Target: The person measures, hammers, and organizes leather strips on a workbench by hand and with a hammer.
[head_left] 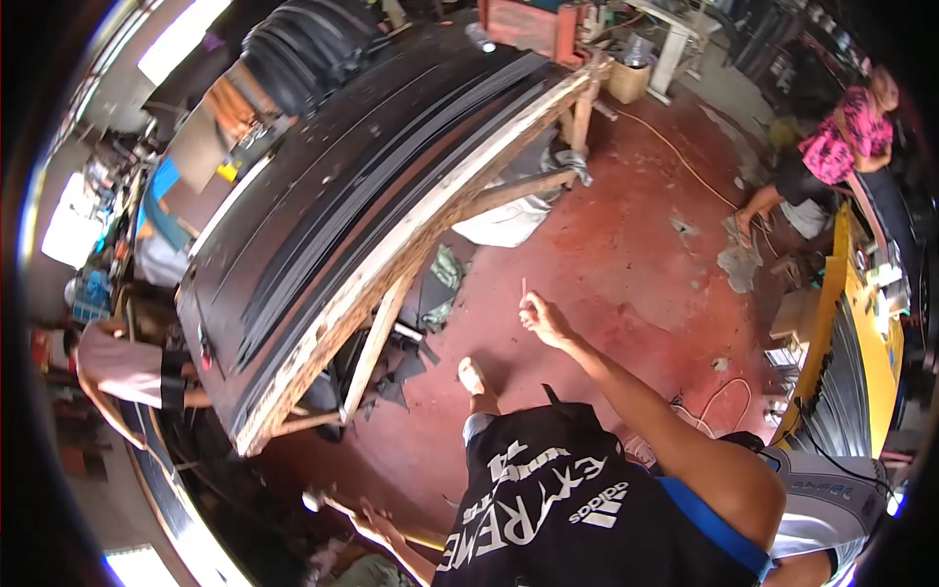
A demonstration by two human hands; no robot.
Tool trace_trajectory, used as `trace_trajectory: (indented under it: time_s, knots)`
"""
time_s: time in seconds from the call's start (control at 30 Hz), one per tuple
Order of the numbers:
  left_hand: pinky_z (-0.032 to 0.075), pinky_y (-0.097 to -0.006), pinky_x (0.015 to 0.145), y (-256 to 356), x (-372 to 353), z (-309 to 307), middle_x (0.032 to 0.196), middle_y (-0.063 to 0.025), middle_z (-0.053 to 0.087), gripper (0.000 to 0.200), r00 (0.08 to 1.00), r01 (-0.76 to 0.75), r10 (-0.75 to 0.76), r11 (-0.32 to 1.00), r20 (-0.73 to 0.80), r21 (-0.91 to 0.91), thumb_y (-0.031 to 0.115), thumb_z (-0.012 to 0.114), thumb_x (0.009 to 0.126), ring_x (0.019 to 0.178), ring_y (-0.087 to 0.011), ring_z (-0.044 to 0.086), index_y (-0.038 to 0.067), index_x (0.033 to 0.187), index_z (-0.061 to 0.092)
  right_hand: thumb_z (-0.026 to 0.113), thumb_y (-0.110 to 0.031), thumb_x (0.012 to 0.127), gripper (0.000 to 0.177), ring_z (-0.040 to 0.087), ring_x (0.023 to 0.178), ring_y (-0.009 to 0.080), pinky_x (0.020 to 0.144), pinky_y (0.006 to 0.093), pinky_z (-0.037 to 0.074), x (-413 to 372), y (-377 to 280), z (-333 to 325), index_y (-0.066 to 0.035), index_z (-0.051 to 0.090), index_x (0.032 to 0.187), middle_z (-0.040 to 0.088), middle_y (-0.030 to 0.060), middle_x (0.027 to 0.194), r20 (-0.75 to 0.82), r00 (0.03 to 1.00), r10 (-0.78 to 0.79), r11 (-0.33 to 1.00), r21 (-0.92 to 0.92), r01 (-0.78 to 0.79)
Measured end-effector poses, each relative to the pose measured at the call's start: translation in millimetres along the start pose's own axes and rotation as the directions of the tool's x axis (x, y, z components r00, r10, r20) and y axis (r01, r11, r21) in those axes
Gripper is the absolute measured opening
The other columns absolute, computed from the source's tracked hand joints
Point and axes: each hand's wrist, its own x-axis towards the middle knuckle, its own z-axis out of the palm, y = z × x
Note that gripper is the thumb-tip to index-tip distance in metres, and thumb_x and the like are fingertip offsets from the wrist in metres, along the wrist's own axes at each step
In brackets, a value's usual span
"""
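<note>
My right hand (544,321) is stretched out over the red floor, its fingers closed around a thin reddish stick (524,287) that pokes up past them. What the stick is, I cannot make out. Low in the view, my left hand (380,528) grips what looks like a hammer (314,501), its pale rounded head out to the left and a yellowish part of the handle (427,539) showing on the other side. The left fingers are partly blurred. Between the hands is my black printed shirt (533,489), with one foot (471,376) beyond it.
A long wooden-framed table (323,333) carries black rubber-like strips (391,176). Coiled black material (303,49) sits behind it. One person (137,367) stands left, another in pink (846,137) at right, and a grey-shirted person (822,494) is close behind. A cord (675,152) crosses the floor.
</note>
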Motion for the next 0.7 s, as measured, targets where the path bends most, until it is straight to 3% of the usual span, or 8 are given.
trace_trajectory:
  time_s: [0.1,0.17,0.23,0.3,0.37,0.43,0.6,0.7]
  knots:
    - [0.036,-0.0225,0.039,96,-10,139,0.081,-0.0037,0.057,0.022,0.949,-0.2,0.203,0.979,0.242,-0.038,0.016,0.059,0.095,0.048,-0.008,0.043,0.004,0.11,0.048,0.057,-0.005,0.094,0.01,0.059,0.068,0.0092,0.058,0.0231,0.05,30,11,-70,-0.008,0.051,0.102,0.056,0.0012,0.083,-0.062,0.997,0.036,0.912,0.409,-0.008]
    - [0.037,-0.0217,0.04,115,7,209,0.079,-0.0016,0.055,0.022,0.865,-0.246,0.257,0.966,0.43,-0.081,0.013,0.058,0.094,0.049,-0.0064,0.043,0.003,0.111,0.048,0.056,-0.001,0.093,0.008,0.046,0.057,0.0063,0.049,0.0196,0.039,47,-19,-104,-0.007,0.051,0.096,0.047,-0.0013,0.075,-0.246,0.969,0.017,0.933,0.353,0.073]
    - [0.036,-0.0195,0.043,137,14,282,0.077,0.0004,0.055,0.024,0.613,-0.287,0.389,0.921,0.688,-0.265,0.012,0.06,0.093,0.052,-0.0054,0.045,0.002,0.112,0.048,0.056,-0.003,0.094,0.006,0.052,0.062,0.0072,0.052,0.0211,0.044,76,-11,-148,-0.006,0.052,0.096,0.053,0.0004,0.078,-0.278,0.959,0.061,0.897,0.437,0.07]
    - [0.036,-0.0215,0.044,178,-17,361,0.073,0.0,0.055,0.025,0.508,-0.391,0.407,0.894,0.759,-0.217,0.014,0.064,0.091,0.053,-0.0074,0.047,0.001,0.108,0.051,0.057,-0.005,0.095,0.005,0.058,0.069,0.0093,0.059,0.0235,0.05,96,-40,-189,-0.005,0.052,0.097,0.059,0.0027,0.082,-0.455,0.885,0.099,0.994,0.014,-0.104]
    - [0.036,-0.0267,0.044,207,-31,428,0.064,-0.0026,0.053,0.024,0.362,-0.656,0.406,0.751,0.839,-0.08,0.016,0.067,0.089,0.05,-0.0105,0.046,0.001,0.1,0.051,0.057,-0.006,0.095,0.005,0.06,0.071,0.01,0.062,0.0244,0.052,115,-68,-213,-0.004,0.053,0.097,0.061,0.0038,0.082,-0.482,0.873,0.076,0.997,0.029,-0.071]
    - [0.038,-0.0311,0.044,219,-45,489,0.058,-0.0046,0.05,0.026,0.251,-0.68,0.374,0.724,0.893,-0.112,0.019,0.068,0.088,0.048,-0.0131,0.045,0.001,0.093,0.05,0.057,-0.007,0.095,0.006,0.061,0.074,0.0107,0.065,0.0252,0.054,152,-100,-238,-0.003,0.053,0.097,0.062,0.0049,0.083,-0.501,0.865,0.038,0.999,0.046,-0.017]
    - [0.044,-0.0359,0.048,253,-110,567,0.061,-0.0127,0.058,0.035,0.208,-0.633,0.039,0.767,0.977,0.103,0.028,0.066,0.089,0.05,-0.0245,0.059,-0.001,0.102,0.051,0.056,-0.007,0.096,0.008,0.057,0.071,0.0083,0.061,0.0244,0.048,251,-147,-296,0.001,0.053,0.098,0.06,0.005,0.08,-0.495,0.853,-0.166,0.982,-0.007,0.187]
    - [0.045,-0.0407,0.052,224,-107,589,0.066,-0.0178,0.059,0.034,0.092,-0.812,0.18,0.582,0.979,-0.031,0.025,0.067,0.088,0.057,-0.0351,0.06,-0.001,0.103,0.05,0.057,-0.009,0.096,0.01,0.059,0.072,0.0086,0.062,0.0235,0.048,334,-145,-327,0.001,0.056,0.098,0.062,0.0051,0.08,-0.448,0.865,-0.224,0.963,0.037,0.269]
